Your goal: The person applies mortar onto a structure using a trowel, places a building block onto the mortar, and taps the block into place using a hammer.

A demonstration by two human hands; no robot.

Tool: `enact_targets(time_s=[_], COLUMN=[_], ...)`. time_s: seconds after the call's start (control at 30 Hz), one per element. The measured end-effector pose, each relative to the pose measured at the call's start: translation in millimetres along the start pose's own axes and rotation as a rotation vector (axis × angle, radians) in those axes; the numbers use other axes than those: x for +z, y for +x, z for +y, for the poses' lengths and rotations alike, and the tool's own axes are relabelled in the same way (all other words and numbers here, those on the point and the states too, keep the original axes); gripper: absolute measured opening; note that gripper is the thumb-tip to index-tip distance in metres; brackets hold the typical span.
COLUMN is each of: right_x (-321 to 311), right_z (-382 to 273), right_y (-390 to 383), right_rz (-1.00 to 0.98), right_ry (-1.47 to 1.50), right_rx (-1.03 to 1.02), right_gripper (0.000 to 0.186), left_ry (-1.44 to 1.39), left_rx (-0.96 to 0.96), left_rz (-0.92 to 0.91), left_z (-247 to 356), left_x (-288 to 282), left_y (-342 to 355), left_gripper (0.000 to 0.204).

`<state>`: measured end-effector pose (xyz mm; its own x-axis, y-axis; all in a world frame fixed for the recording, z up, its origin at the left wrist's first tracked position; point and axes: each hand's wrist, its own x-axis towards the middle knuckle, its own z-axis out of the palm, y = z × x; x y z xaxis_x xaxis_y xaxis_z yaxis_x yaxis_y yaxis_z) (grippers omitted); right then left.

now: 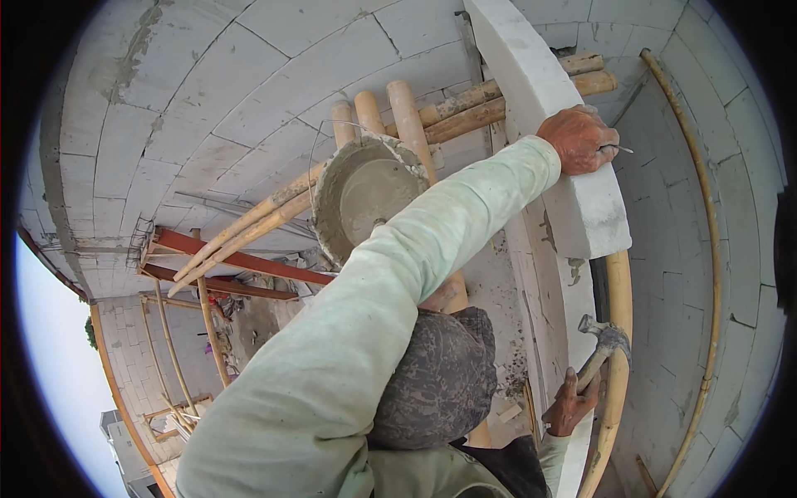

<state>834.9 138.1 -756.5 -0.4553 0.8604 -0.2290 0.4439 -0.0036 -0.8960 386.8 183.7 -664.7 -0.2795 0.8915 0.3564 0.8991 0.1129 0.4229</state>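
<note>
Two hands, well apart, are both at work on the right. The left hand [577, 139], at the end of a pale green sleeve [374, 290], is closed in a fist against the long white block [594, 212] — a thin rod [623, 149] pokes out between its fingers. Lower down, the right hand [571, 407] is clamped round the handle of a claw hammer [593, 365], whose head shows in front of an upright bamboo pole [615, 398]. The white block runs up toward the top edge, its near end just above that pole. Left of the sleeve, a bucket [326, 224] of wet grey mortar [378, 187] stands near several bamboo poles [407, 120] — the pale block wall [237, 70] rises behind.
</note>
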Motion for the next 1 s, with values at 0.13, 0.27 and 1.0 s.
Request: enact_targets(time_s=[0.13,0.27,1.0], right_x=[18.7,19.5,53.2], right_z=[-8.3,-9.3,-19.4], right_y=[-5.3,-7.5,-4.5], right_rz=[-0.054,-0.005,0.233], right_ry=[-0.035,-0.074,0.452], right_rx=[-0.031,0.014,0.221], right_gripper=[0.038,0.038,0.04], left_ry=[0.024,0.004,-0.047], left_rx=[-0.037,0.031,0.049], left_rz=[0.064,0.053,0.043], left_z=[-6.2,-9.6,-8.5], left_x=[0.7,7.1,14.3], left_y=[-5.1,3.8,8.2], left_gripper=[0.022,0.023,0.022])
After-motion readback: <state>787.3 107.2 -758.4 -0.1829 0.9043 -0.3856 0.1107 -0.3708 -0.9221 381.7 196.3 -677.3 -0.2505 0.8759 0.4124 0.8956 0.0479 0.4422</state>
